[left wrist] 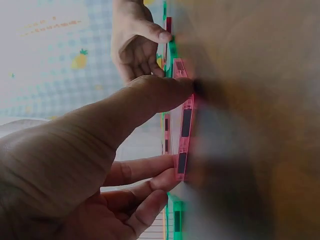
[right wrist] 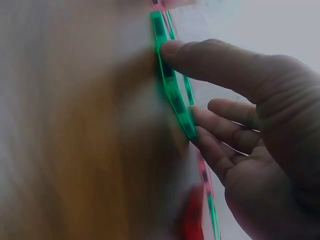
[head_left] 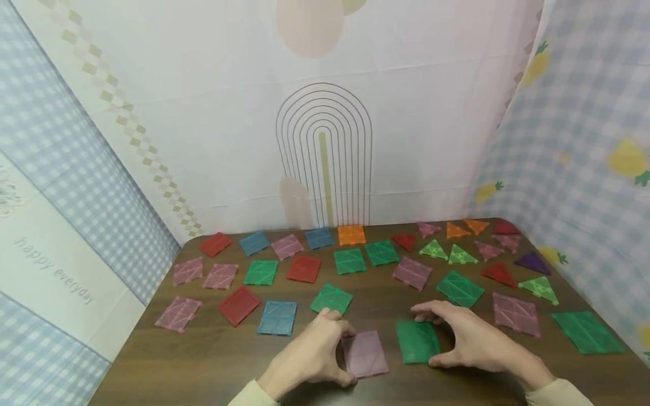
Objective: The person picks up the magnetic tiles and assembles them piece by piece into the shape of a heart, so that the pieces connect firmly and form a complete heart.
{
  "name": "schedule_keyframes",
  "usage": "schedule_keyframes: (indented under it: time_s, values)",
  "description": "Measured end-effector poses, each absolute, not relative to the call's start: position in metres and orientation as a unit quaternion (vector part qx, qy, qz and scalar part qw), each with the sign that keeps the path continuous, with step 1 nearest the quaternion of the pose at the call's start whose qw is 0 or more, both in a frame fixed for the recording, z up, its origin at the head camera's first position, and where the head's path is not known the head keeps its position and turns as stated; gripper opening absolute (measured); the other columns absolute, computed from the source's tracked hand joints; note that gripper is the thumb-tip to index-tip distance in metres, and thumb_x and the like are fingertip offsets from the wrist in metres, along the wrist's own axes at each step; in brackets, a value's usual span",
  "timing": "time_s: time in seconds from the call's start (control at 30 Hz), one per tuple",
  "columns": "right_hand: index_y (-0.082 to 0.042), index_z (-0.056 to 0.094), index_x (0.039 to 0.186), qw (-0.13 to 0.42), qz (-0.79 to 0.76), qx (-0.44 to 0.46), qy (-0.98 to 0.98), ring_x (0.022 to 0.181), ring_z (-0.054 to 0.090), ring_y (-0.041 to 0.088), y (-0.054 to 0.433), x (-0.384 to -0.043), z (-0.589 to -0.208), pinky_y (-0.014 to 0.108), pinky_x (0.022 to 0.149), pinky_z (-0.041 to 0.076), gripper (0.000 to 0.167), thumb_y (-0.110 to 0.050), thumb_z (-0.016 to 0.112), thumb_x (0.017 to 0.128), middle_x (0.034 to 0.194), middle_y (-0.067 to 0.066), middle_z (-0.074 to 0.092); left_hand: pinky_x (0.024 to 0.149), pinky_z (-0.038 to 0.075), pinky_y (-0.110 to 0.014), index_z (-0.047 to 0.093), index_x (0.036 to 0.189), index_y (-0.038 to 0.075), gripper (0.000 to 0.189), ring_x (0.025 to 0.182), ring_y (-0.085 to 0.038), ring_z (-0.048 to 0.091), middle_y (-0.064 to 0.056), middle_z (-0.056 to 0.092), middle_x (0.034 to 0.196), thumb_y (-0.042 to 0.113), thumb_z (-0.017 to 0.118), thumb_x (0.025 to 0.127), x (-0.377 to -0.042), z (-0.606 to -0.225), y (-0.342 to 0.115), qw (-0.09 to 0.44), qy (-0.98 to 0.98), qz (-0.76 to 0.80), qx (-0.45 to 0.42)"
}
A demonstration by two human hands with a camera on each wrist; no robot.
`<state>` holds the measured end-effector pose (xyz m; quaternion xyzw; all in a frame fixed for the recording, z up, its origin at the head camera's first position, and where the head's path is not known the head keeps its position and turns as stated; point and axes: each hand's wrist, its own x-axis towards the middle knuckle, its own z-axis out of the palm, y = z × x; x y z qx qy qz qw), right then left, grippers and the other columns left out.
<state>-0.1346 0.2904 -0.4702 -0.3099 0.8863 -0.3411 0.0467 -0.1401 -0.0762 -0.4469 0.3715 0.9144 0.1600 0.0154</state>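
Note:
My left hand (head_left: 312, 351) holds a pink square magnetic tile (head_left: 367, 355) low over the table, thumb on the near corner and fingers on the far one. In the left wrist view the pink tile (left wrist: 186, 122) shows edge-on, with dark magnets along its side. To its right, my right hand (head_left: 469, 339) grips a green square magnetic tile (head_left: 415, 343) by its right edge between thumb and fingertips. The green tile (right wrist: 170, 82) looks tilted in the right wrist view. A narrow gap separates the two tiles.
Several square tiles lie flat around the hands, including a green one (head_left: 332, 299), a blue one (head_left: 277, 317) and a red one (head_left: 240, 305). Triangular tiles, such as a lime one (head_left: 540, 289), cluster at the back right. Fabric curtains (head_left: 228, 141) border the wooden table (head_left: 167, 366).

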Motion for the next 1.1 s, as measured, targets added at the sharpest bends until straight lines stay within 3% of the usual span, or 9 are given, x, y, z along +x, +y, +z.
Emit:
schedule_keyframes:
  time_s: [0.27, 0.43, 0.7, 0.87, 1.0, 1.1]
  values:
    - [-0.024, 0.056, 0.156, 0.073, -0.359, -0.354, 0.860, 0.129, 0.061, 0.013, 0.266, -0.118, -0.471, 0.030, 0.104, 0.058, 0.076, -0.052, 0.089, 0.094, 0.147, -0.007, 0.062, 0.094, 0.052, -0.016, 0.081, 0.124, 0.015, 0.066, 0.105, -0.001, 0.053, 0.012, 0.067, 0.111, 0.046, 0.106, 0.071, -0.137, -0.451, -0.076, 0.049, 0.900, 0.197, 0.385]
    - [-0.027, 0.057, 0.153, 0.089, -0.362, -0.360, 0.855, 0.130, 0.058, 0.012, 0.265, -0.111, -0.471, 0.029, 0.105, 0.057, 0.068, -0.050, 0.087, 0.097, 0.147, -0.008, 0.058, 0.092, 0.052, -0.016, 0.080, 0.121, 0.018, 0.065, 0.104, 0.000, 0.052, 0.015, 0.065, 0.109, 0.048, 0.106, 0.070, -0.133, -0.449, -0.074, 0.068, 0.901, 0.197, 0.380]
    - [-0.027, 0.053, 0.155, 0.096, -0.354, -0.355, 0.860, 0.132, 0.057, 0.010, 0.267, -0.107, -0.472, 0.029, 0.107, 0.056, 0.070, -0.053, 0.085, 0.098, 0.150, -0.007, 0.052, 0.095, 0.053, -0.018, 0.079, 0.122, 0.018, 0.069, 0.106, 0.000, 0.054, 0.014, 0.065, 0.111, 0.052, 0.106, 0.069, -0.135, -0.447, -0.076, 0.067, 0.900, 0.198, 0.382]
    - [-0.025, 0.054, 0.155, 0.105, -0.366, -0.340, 0.860, 0.132, 0.057, 0.010, 0.273, -0.106, -0.473, 0.027, 0.107, 0.056, 0.074, -0.055, 0.086, 0.096, 0.149, -0.004, 0.050, 0.105, 0.059, -0.036, 0.073, 0.135, 0.011, 0.084, 0.121, -0.014, 0.058, 0.003, 0.067, 0.127, 0.058, 0.103, 0.073, -0.154, -0.437, -0.093, 0.018, 0.912, 0.244, 0.330]
    - [-0.024, 0.058, 0.152, 0.090, -0.366, -0.333, 0.864, 0.124, 0.059, 0.007, 0.277, -0.109, -0.474, 0.027, 0.102, 0.057, 0.073, -0.056, 0.087, 0.094, 0.144, -0.005, 0.054, 0.103, 0.060, -0.051, 0.069, 0.140, 0.003, 0.085, 0.124, -0.028, 0.059, -0.010, 0.066, 0.133, 0.050, 0.102, 0.078, -0.179, -0.434, -0.109, -0.037, 0.928, 0.281, 0.242]
    - [-0.022, 0.059, 0.152, 0.087, -0.372, -0.329, 0.864, 0.121, 0.060, 0.006, 0.278, -0.110, -0.476, 0.026, 0.101, 0.057, 0.073, -0.056, 0.088, 0.093, 0.143, -0.005, 0.055, 0.100, 0.060, -0.052, 0.068, 0.139, -0.001, 0.086, 0.122, -0.032, 0.060, -0.014, 0.067, 0.131, 0.050, 0.102, 0.078, -0.192, -0.442, -0.116, -0.037, 0.940, 0.273, 0.202]
